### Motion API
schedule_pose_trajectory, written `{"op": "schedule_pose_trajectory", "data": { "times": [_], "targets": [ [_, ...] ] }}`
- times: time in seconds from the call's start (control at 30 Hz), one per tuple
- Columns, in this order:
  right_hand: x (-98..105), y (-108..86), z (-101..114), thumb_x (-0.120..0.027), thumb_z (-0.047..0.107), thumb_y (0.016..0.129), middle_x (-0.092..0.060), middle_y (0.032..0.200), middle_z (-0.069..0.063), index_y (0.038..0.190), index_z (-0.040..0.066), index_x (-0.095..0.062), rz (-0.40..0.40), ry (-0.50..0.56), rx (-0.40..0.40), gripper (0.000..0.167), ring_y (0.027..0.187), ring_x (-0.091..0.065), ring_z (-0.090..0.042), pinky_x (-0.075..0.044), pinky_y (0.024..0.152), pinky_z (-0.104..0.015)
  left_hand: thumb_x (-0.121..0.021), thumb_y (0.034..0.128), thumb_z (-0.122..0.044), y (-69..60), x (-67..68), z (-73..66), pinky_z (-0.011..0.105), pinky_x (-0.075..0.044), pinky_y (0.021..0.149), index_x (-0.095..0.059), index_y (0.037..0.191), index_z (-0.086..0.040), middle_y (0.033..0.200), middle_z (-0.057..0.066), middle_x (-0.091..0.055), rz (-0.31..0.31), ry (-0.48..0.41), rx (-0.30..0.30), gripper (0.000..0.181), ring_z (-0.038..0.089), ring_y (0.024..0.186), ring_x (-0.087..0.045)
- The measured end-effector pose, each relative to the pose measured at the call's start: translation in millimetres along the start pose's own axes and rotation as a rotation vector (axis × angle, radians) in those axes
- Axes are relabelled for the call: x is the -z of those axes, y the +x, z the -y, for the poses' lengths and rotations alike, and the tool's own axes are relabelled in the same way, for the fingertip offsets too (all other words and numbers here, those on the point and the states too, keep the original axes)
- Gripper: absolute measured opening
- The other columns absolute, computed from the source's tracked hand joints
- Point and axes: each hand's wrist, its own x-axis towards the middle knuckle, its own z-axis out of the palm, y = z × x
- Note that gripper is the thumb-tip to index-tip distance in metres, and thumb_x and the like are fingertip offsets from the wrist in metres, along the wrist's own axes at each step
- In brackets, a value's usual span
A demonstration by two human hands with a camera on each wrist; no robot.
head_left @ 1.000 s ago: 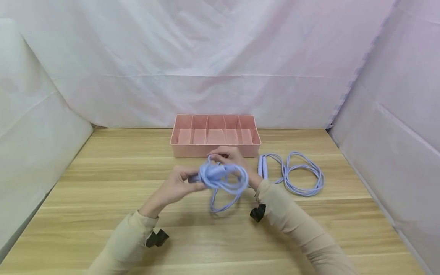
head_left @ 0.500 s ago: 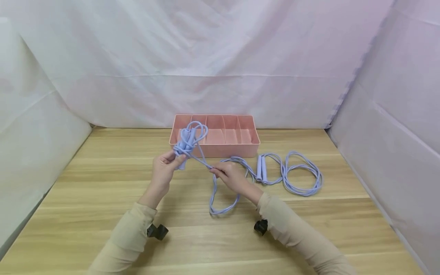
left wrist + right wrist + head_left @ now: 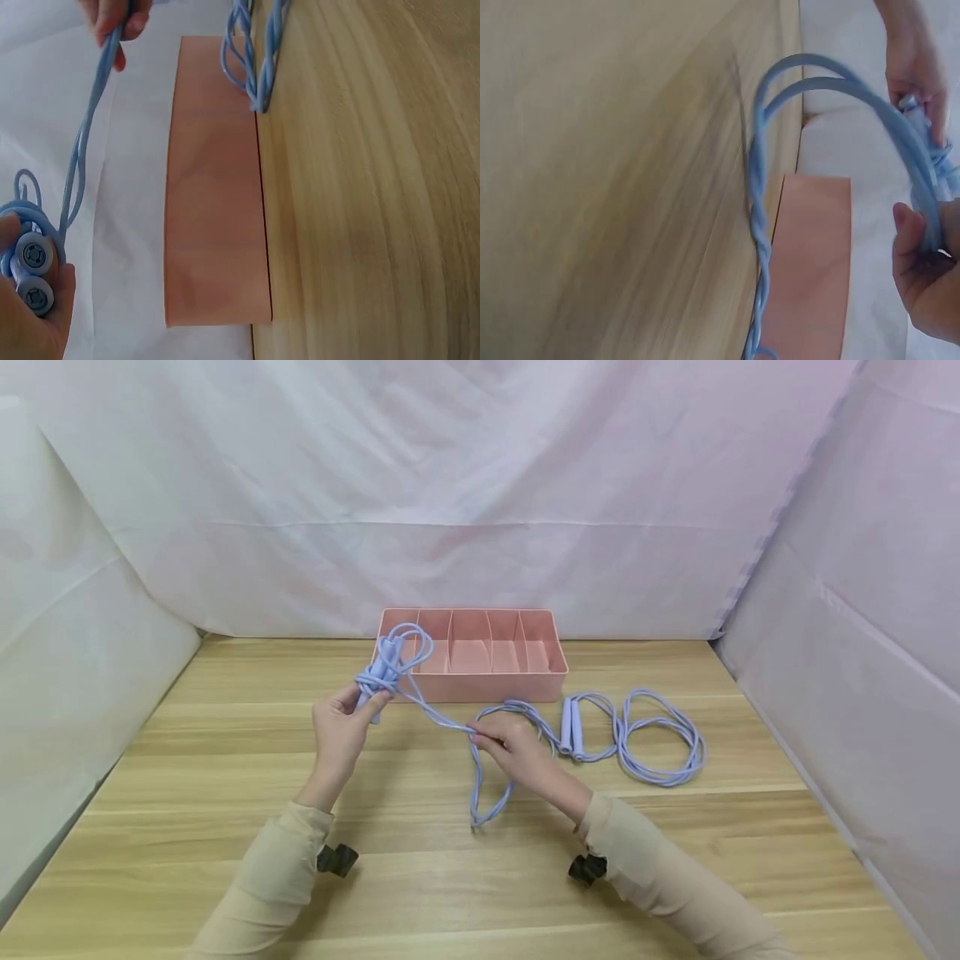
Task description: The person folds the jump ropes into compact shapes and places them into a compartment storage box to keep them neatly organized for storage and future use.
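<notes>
My left hand (image 3: 337,731) grips the two light-blue handles (image 3: 385,662) of a jump rope, with cord wound around them. In the left wrist view, the round handle ends (image 3: 34,256) show between thumb and fingers. My right hand (image 3: 519,752) pinches the same rope's doubled cord (image 3: 438,718), which stretches between both hands. From the right fingers a twisted loop (image 3: 759,202) hangs down and trails off to the right. Another light-blue jump rope lies to the right, its handles (image 3: 571,727) side by side and its cord coiled (image 3: 663,777). Where the two cords meet is unclear.
A pink box (image 3: 491,687) with several compartments stands at the back of the wooden table (image 3: 420,893). The held handles overlap its left end in the head view. White cloth (image 3: 465,560) hangs behind and at both sides.
My left hand has moved left and lifted the handles upright. My right hand has left the wound bundle, taken the cord and drawn it right; the hanging loop has narrowed.
</notes>
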Motion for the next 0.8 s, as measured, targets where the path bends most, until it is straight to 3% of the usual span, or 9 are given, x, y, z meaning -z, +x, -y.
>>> {"op": "schedule_pose_trajectory", "data": {
  "times": [0.1, 0.2, 0.33, 0.43, 0.53, 0.67, 0.73, 0.8],
  "targets": [
    [1, -2.8, 6, -0.058, 0.009, 0.087, -0.062, 0.079, -0.003, 0.114, -0.002, -0.060, 0.067, 0.065, -0.062, 0.029, 0.059, -0.044, -0.006, -0.040, 0.049, -0.018, -0.070, 0.0763, -0.002, -2.9, -1.4, -6.0, 0.015, -0.046, 0.049, -0.065, 0.098, 0.009, 0.082, 0.006, -0.069, -0.045, 0.034, -0.017, 0.025, 0.001, 0.058, -0.057],
    [4, -4.7, 12, -0.058, 0.010, 0.088, -0.062, 0.075, -0.003, 0.115, -0.005, -0.059, 0.082, 0.264, -0.226, 0.030, 0.055, -0.047, -0.009, -0.043, 0.046, -0.020, -0.070, 0.0768, -0.003, -2.7, -1.3, -4.2, 0.014, -0.044, 0.046, -0.065, 0.098, 0.008, 0.087, 0.020, -0.067, -0.079, 0.070, -0.038, 0.024, 0.000, 0.055, -0.055],
    [9, -4.4, 19, -0.055, 0.012, 0.090, -0.062, 0.075, -0.002, 0.114, -0.009, -0.057, 0.057, 0.589, -0.489, 0.032, 0.053, -0.046, -0.010, -0.046, 0.043, -0.022, -0.071, 0.0767, -0.007, 2.2, -0.4, 7.9, 0.013, -0.043, 0.046, -0.067, 0.096, 0.005, 0.089, 0.025, -0.066, -0.128, 0.080, -0.085, 0.023, -0.001, 0.056, -0.055],
    [13, -3.2, 22, -0.055, 0.013, 0.091, -0.061, 0.076, 0.000, 0.115, -0.009, -0.056, 0.049, 0.674, -0.591, 0.033, 0.055, -0.044, -0.008, -0.045, 0.044, -0.020, -0.071, 0.0767, -0.007, 3.4, -0.5, 8.1, 0.012, -0.043, 0.044, -0.068, 0.094, 0.006, 0.086, 0.024, -0.066, -0.158, 0.085, -0.116, 0.022, -0.001, 0.055, -0.054],
    [16, -2.5, 25, -0.055, 0.013, 0.090, -0.062, 0.078, -0.001, 0.116, -0.007, -0.056, 0.047, 0.671, -0.623, 0.033, 0.057, -0.044, -0.008, -0.044, 0.045, -0.019, -0.072, 0.0758, -0.007, 4.0, -0.6, 7.4, 0.012, -0.043, 0.043, -0.068, 0.093, 0.006, 0.084, 0.024, -0.066, -0.174, 0.097, -0.131, 0.022, -0.001, 0.053, -0.054],
    [22, -2.7, 28, -0.057, 0.013, 0.089, -0.066, 0.081, -0.005, 0.115, -0.007, -0.057, 0.037, 0.615, -0.599, 0.033, 0.060, -0.045, -0.009, -0.044, 0.046, -0.019, -0.074, 0.0737, -0.008, 3.5, -0.8, 6.5, 0.013, -0.045, 0.044, -0.069, 0.092, 0.004, 0.082, 0.021, -0.067, -0.171, 0.172, -0.148, 0.023, 0.000, 0.053, -0.054],
    [24, -2.9, 29, -0.057, 0.012, 0.089, -0.067, 0.083, -0.010, 0.114, -0.007, -0.058, 0.032, 0.557, -0.548, 0.031, 0.058, -0.045, -0.010, -0.042, 0.045, -0.019, -0.075, 0.0725, -0.010, 2.6, -1.3, 7.4, 0.013, -0.043, 0.043, -0.070, 0.091, 0.002, 0.079, 0.019, -0.068, -0.161, 0.233, -0.158, 0.023, 0.000, 0.051, -0.052],
    [25, -2.8, 28, -0.058, 0.010, 0.088, -0.067, 0.085, -0.013, 0.110, -0.006, -0.061, 0.027, 0.442, -0.445, 0.027, 0.057, -0.047, -0.010, -0.042, 0.046, -0.017, -0.076, 0.0716, -0.013, 1.5, -2.0, 9.8, 0.013, -0.041, 0.042, -0.071, 0.086, 0.001, 0.071, 0.015, -0.067, -0.147, 0.321, -0.179, 0.020, 0.001, 0.049, -0.050]
  ]
}}
